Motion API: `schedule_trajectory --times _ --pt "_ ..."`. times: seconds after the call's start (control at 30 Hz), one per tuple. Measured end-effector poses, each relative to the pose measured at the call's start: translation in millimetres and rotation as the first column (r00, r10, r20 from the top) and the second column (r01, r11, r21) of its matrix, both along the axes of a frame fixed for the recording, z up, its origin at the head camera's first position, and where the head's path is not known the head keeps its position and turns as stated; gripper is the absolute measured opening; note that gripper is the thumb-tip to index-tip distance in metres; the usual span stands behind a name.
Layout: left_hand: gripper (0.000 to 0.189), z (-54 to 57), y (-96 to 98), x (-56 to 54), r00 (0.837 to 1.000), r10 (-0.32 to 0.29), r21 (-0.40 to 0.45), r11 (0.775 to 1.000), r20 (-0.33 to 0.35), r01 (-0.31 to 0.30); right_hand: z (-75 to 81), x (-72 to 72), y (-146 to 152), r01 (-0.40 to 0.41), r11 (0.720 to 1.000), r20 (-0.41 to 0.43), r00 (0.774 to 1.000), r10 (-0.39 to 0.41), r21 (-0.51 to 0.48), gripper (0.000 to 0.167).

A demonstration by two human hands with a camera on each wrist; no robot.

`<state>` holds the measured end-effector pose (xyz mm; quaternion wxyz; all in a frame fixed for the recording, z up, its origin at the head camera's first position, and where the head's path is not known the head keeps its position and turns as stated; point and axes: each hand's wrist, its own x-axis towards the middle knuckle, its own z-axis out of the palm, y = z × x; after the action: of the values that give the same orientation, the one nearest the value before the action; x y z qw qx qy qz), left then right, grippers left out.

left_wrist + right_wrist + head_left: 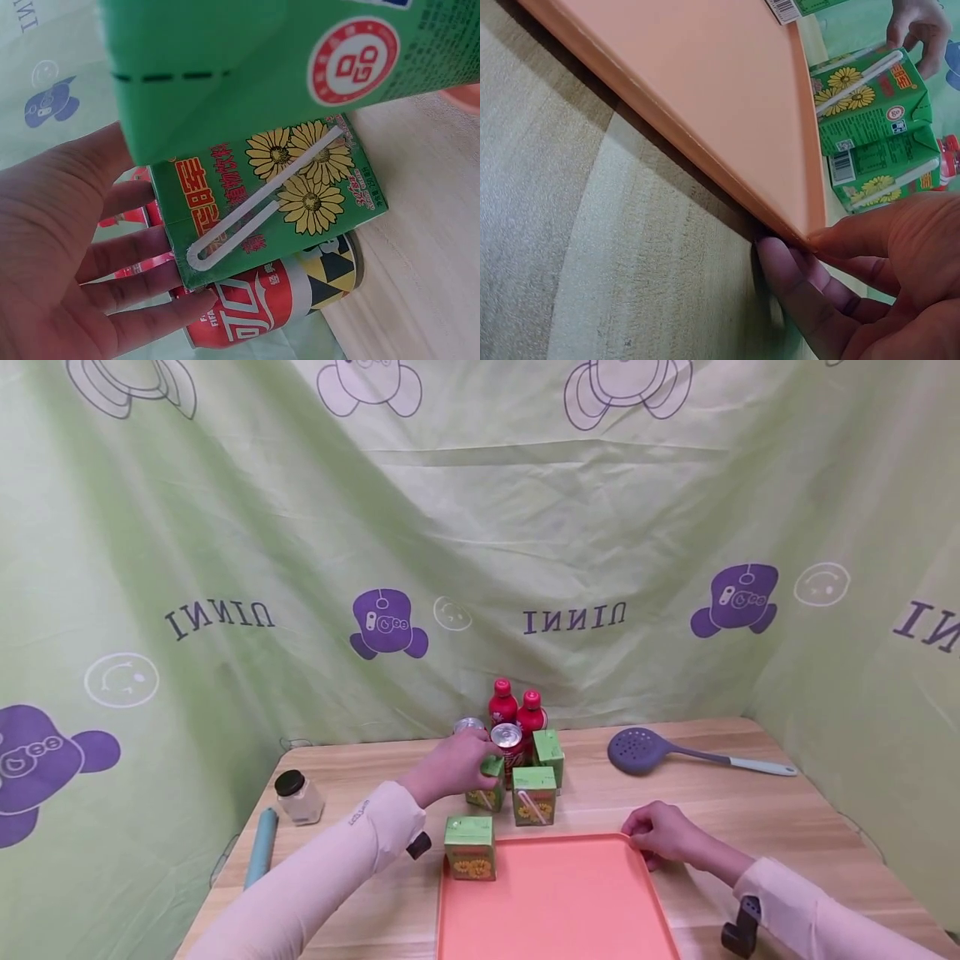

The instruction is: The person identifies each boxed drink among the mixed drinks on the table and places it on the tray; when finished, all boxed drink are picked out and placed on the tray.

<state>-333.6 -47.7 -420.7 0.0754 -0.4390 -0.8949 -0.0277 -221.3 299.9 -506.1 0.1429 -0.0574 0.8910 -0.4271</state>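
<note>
My left hand (pixel 457 767) reaches to the cluster at the back and holds a green drink carton (pixel 489 795) by its upper part. In the left wrist view, fingers lie along the top edge of that carton (pixel 274 202), which bears yellow flowers and a white straw; the thumb is partly hidden by a nearer carton (pixel 247 67). With thumb and fingers, my right hand (pixel 663 835) pinches the far right corner of an orange-pink tray (pixel 562 893). Another green carton (pixel 470 850) stands at the tray's far left corner.
Two more green cartons (pixel 534 797) stand right of the left hand. Behind are red cans (pixel 507 743) and two red bottles (pixel 502 702). A slotted skimmer (pixel 637 752) lies at the back right. A black-lidded jar (pixel 298 797) and a teal cylinder (pixel 261 847) are at left.
</note>
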Motion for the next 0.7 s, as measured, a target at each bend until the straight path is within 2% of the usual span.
schedule_trajectory --times 0.2,0.37,0.7 --pt "0.030 0.9 2.5 0.3 0.999 0.014 0.000 1.000 0.041 -0.014 0.7 0.0 0.4 0.011 1.000 0.008 1.000 -0.011 -0.002 0.009" --pt "0.031 4.4 4.3 1.9 0.994 0.049 -0.024 0.999 0.094 -0.047 1.9 -1.1 0.1 0.026 1.000 0.025 0.999 -0.026 0.009 0.010" --pt "0.031 10.0 7.8 3.5 0.988 0.078 -0.062 0.996 0.132 -0.070 1.6 -1.7 0.3 0.026 1.000 0.029 0.999 -0.027 0.011 0.010"
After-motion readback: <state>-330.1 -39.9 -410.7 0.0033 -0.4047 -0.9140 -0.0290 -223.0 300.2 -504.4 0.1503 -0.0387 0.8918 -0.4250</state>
